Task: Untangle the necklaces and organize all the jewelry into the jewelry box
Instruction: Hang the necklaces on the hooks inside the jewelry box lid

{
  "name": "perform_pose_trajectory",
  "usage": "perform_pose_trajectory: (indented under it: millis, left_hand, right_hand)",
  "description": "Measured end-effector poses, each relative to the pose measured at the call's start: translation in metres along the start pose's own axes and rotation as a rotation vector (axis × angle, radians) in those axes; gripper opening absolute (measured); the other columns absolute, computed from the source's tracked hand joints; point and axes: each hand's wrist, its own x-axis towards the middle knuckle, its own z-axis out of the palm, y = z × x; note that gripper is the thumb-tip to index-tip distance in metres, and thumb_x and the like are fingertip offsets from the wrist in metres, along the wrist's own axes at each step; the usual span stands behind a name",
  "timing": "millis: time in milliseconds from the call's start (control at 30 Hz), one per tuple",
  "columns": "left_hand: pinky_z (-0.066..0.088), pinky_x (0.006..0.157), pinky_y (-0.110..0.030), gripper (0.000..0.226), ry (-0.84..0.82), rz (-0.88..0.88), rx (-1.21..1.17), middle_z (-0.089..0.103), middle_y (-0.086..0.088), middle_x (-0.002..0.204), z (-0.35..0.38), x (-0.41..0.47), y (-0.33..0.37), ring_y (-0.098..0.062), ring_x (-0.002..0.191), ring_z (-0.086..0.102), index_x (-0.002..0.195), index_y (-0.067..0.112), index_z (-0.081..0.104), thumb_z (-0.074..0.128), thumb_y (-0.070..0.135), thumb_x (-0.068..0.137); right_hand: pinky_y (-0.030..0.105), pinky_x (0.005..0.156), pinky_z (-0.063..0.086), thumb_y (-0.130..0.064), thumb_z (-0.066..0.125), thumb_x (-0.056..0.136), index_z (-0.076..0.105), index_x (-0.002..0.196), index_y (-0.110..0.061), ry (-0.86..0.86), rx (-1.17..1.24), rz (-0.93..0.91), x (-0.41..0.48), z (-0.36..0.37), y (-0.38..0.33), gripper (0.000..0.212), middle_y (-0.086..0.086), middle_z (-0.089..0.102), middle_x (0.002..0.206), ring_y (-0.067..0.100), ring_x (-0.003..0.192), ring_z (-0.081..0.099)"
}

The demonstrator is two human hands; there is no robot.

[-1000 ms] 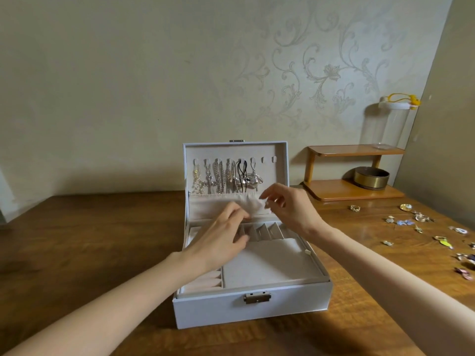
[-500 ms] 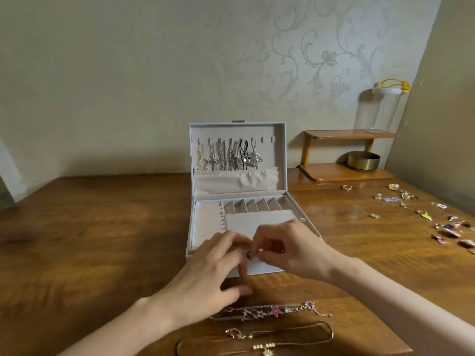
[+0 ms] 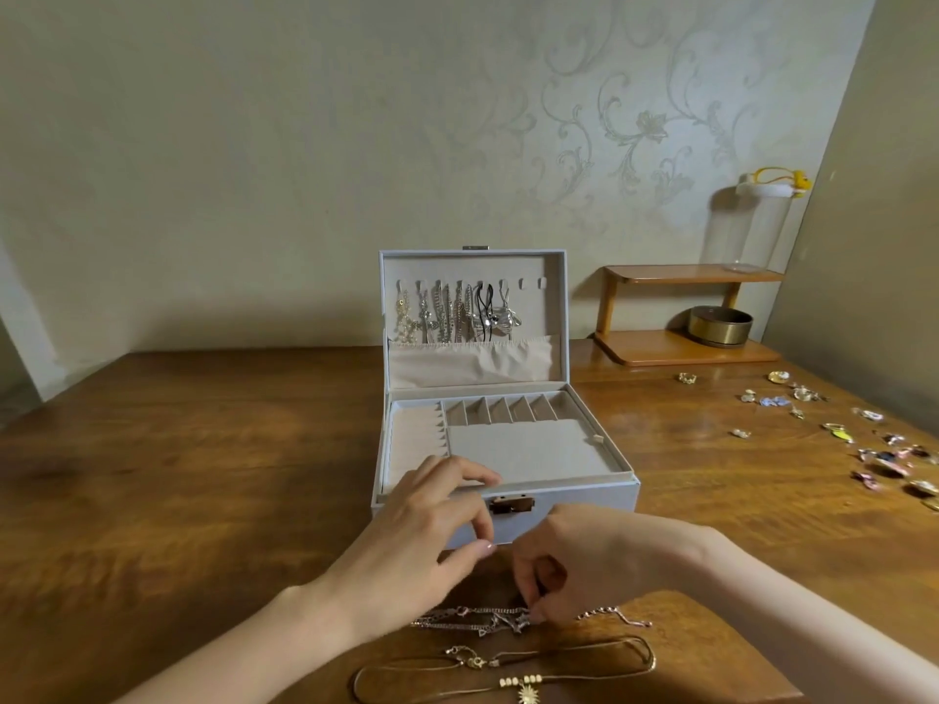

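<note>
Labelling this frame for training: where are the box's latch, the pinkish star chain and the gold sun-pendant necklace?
latch (image 3: 511, 504): head view, centre of the metal plate.
star chain (image 3: 500, 622): head view, tangled middle links.
gold necklace (image 3: 526, 692): head view, sun pendant.

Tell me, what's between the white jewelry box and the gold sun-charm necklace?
In the head view, a pink-silver chain with star charms lies there, pinched by the right hand.

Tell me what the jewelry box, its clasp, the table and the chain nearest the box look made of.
Jewelry box: likely faux leather over board, matte pale grey shell; beige velvety lining. Clasp: metal, brassy shine. Table: wood, glossy varnish, visible grain. Chain: metal, pinkish-silver glint, fine links; plated or solid, unclear.
</note>
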Motion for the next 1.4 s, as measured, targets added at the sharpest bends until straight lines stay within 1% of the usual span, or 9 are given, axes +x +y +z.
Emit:
perform_pose_trajectory:
  millis: [167,300,433,633,800,967,1100,1200,1400]
  left_hand:
    - [0.036,0.088,-0.005,0.023,-0.031,-0.102,-0.189,0.054,0.021,0.106,-0.004,0.003,0.019,0.009,0.105,0.048,0.099,0.034,0.045,0.061,0.044,0.085]
    - [0.047,0.073,-0.011,0.032,-0.031,-0.221,-0.343,0.066,0.013,0.091,0.0,0.015,0.027,0.003,0.083,0.061,0.099,0.029,0.047,0.072,0.027,0.081]
    - [0.053,0.073,-0.022,0.016,0.064,-0.274,-0.503,0.069,0.005,0.081,-0.002,0.026,0.022,-0.004,0.075,0.065,0.083,0.026,0.061,0.073,0.016,0.08]
    - [0.056,0.071,-0.025,0.008,0.116,-0.266,-0.585,0.069,0.0,0.073,-0.014,0.043,0.013,-0.011,0.068,0.069,0.081,0.018,0.064,0.065,0.012,0.087]
    - [0.053,0.055,-0.027,0.006,0.122,-0.27,-0.736,0.063,-0.001,0.065,-0.026,0.061,0.006,-0.016,0.051,0.06,0.086,0.01,0.062,0.063,0.016,0.087]
    - [0.053,0.055,-0.028,0.034,0.06,-0.256,-0.819,0.063,-0.001,0.071,-0.032,0.072,0.005,-0.015,0.056,0.058,0.091,0.003,0.058,0.062,0.035,0.079]
    - [0.049,0.052,-0.025,0.015,0.065,-0.281,-0.878,0.065,-0.004,0.075,-0.033,0.078,0.0,-0.013,0.057,0.057,0.092,0.002,0.056,0.054,0.017,0.092]
    - [0.049,0.051,-0.023,0.015,0.066,-0.309,-0.915,0.063,-0.005,0.071,-0.036,0.081,-0.006,-0.013,0.056,0.056,0.094,0.001,0.057,0.054,0.015,0.093]
    - [0.057,0.066,-0.028,0.029,-0.26,-0.363,-0.956,0.07,-0.012,0.08,-0.033,0.086,0.004,-0.019,0.067,0.066,0.091,0.001,0.06,0.039,0.019,0.1]
  right_hand:
    - [0.014,0.052,0.035,-0.012,0.063,0.081,0.056,0.075,-0.026,0.172,0.259,-0.052,-0.013,-0.017,0.002,0.017,-0.013,0.052,0.063,0.001,0.056,0.043]
    - [0.02,0.053,0.04,-0.008,0.065,0.082,0.061,0.079,-0.017,0.286,0.412,-0.116,-0.013,-0.029,0.01,0.01,-0.003,0.06,0.067,0.004,0.058,0.05]
    - [0.032,0.052,0.049,-0.003,0.062,0.085,0.058,0.084,-0.007,0.342,0.525,-0.138,-0.01,-0.033,0.016,0.006,0.011,0.065,0.076,0.014,0.062,0.062]
    - [0.024,0.048,0.045,-0.002,0.061,0.087,0.056,0.093,-0.005,0.352,0.734,-0.171,-0.005,-0.038,0.028,0.009,0.01,0.057,0.074,0.017,0.059,0.053]
    - [0.027,0.066,0.048,-0.019,0.074,0.078,0.059,0.097,-0.007,0.369,0.936,-0.218,0.007,-0.051,0.034,0.027,0.011,0.058,0.077,0.018,0.067,0.055]
    - [0.024,0.055,0.048,-0.035,0.084,0.065,0.066,0.087,-0.006,0.377,1.041,-0.18,0.013,-0.061,0.035,0.04,0.014,0.055,0.072,0.017,0.058,0.054]
    - [0.019,0.043,0.033,-0.02,0.066,0.077,0.063,0.088,-0.002,0.384,0.982,-0.116,0.013,-0.07,0.032,0.021,0.004,0.051,0.058,0.011,0.045,0.043]
    - [0.019,0.043,0.037,-0.017,0.062,0.082,0.061,0.085,0.001,0.447,0.96,-0.112,0.014,-0.077,0.03,0.018,0.006,0.056,0.063,0.013,0.047,0.047]
    - [0.024,0.049,0.048,-0.006,0.054,0.091,0.051,0.085,-0.003,0.641,1.148,-0.158,0.027,-0.095,0.025,0.008,0.015,0.068,0.076,0.019,0.056,0.057]
